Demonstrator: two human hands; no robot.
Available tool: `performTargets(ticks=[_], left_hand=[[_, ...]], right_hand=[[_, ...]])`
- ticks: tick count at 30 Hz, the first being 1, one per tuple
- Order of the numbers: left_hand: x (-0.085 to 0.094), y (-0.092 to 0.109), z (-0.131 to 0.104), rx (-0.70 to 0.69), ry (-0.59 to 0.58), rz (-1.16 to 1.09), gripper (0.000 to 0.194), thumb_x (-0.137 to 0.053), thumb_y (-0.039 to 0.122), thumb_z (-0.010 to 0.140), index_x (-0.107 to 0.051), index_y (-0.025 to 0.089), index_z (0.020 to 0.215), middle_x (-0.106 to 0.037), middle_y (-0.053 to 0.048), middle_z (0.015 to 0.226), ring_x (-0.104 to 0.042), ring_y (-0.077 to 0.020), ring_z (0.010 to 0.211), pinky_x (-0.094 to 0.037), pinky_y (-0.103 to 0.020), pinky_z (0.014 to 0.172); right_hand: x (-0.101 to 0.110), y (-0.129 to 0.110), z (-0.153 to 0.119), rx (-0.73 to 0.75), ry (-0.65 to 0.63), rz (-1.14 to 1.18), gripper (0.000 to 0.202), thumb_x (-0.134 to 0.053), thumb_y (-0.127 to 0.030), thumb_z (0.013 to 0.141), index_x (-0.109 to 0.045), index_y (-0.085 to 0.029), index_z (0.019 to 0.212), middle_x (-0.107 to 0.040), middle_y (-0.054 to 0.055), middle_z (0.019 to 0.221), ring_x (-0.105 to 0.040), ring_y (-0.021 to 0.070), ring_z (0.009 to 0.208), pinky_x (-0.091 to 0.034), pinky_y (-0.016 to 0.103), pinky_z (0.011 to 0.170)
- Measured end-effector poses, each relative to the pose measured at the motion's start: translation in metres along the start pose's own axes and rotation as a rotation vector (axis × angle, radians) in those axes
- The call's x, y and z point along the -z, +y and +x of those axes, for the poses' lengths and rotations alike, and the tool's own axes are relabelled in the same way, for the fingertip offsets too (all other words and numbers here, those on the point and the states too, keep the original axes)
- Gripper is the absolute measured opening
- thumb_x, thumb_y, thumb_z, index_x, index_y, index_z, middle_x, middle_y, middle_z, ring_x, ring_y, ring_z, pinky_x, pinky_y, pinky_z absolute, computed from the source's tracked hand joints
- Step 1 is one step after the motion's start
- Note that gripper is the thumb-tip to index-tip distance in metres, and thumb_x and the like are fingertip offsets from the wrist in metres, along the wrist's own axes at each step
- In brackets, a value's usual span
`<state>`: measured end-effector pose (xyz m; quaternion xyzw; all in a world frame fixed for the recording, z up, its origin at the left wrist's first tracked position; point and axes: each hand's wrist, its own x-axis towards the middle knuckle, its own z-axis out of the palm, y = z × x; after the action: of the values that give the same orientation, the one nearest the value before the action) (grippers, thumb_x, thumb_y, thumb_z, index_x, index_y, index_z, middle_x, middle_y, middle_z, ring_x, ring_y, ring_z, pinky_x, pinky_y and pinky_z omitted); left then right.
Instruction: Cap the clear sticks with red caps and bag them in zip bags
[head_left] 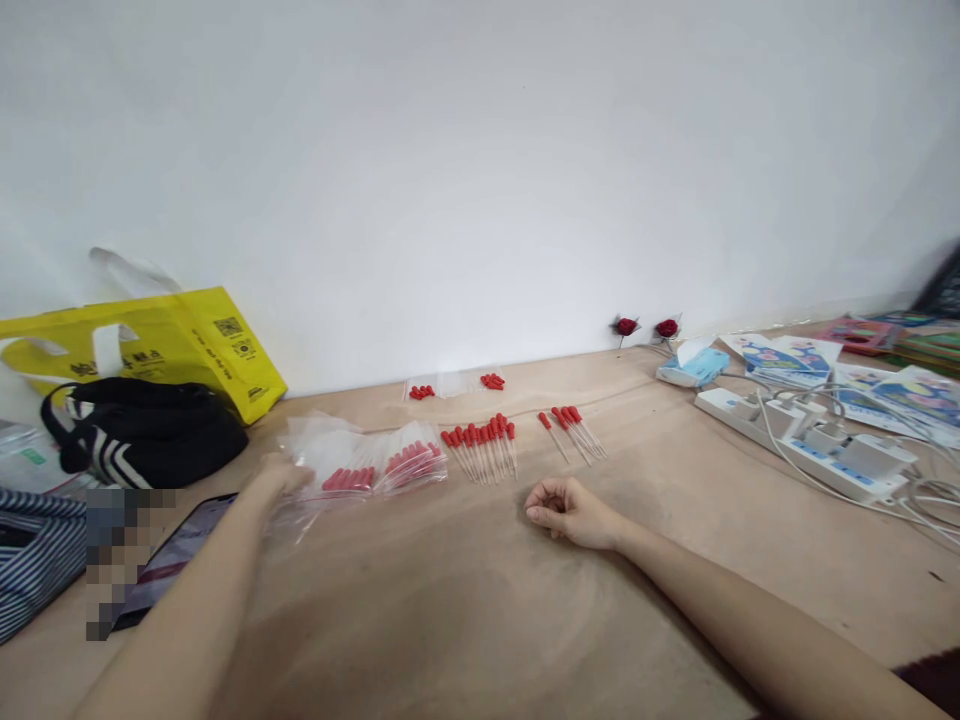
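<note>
At the left end of the plastic bags, my left hand (283,474) touches the edge of a clear bag; its fingers are blurred, so its grip is unclear. Red pieces lie inside one clear bag (349,478) and a second bag (412,458) beside it. My right hand (571,512) rests on the table with fingers curled in; what they hold, if anything, is hidden. Beyond it lie several red-topped droppers (574,430) with thin clear stems. A larger group of droppers (484,445) is between them and the bags.
Small clear bags with red pieces (493,381) lie near the wall. At left are a yellow bag (217,350), a black pouch (161,430) and a phone (176,560). At right are a tissue pack (694,366), a power strip (802,445) with cables and papers (780,358).
</note>
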<state>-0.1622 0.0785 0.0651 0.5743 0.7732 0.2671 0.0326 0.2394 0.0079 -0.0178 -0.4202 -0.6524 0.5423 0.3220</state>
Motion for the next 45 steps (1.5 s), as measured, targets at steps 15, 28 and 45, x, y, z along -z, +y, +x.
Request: performTargets(ticks=[15, 28, 45], left_hand=[[-0.055, 0.052, -0.077, -0.735, -0.060, 0.233, 0.041, -0.039, 0.025, 0.078, -0.051, 0.015, 0.116, -0.052, -0.011, 0.121, -0.048, -0.0242, 0.109, -0.038, -0.035, 0.092], [-0.062, 0.051, -0.078, -0.711, 0.045, 0.114, 0.030, -0.040, 0.021, 0.077, -0.069, 0.021, 0.086, -0.070, -0.007, 0.086, -0.064, -0.0241, 0.080, -0.048, -0.034, 0.072], [-0.061, 0.120, -0.148, -0.101, -0.402, -1.172, 0.014, -0.051, 0.035, 0.076, -0.041, 0.024, 0.077, -0.064, -0.003, 0.098, -0.058, -0.0220, 0.100, -0.049, -0.040, 0.085]], right_hand=[[-0.001, -0.004, -0.002, 0.000, -0.011, -0.014, 0.028, -0.062, -0.041, 0.065, -0.052, -0.016, 0.069, -0.044, -0.006, 0.051, -0.040, 0.0041, 0.042, -0.033, 0.017, 0.041], [0.001, -0.003, -0.001, 0.003, -0.023, -0.015, 0.030, -0.063, -0.043, 0.065, -0.052, -0.016, 0.070, -0.046, -0.005, 0.054, -0.041, 0.0043, 0.043, -0.034, 0.017, 0.042], [-0.001, -0.002, -0.006, 0.220, -0.014, 0.202, 0.068, -0.075, -0.038, 0.054, -0.045, -0.020, 0.112, -0.049, 0.009, 0.116, -0.048, 0.0174, 0.103, -0.038, 0.030, 0.086]])
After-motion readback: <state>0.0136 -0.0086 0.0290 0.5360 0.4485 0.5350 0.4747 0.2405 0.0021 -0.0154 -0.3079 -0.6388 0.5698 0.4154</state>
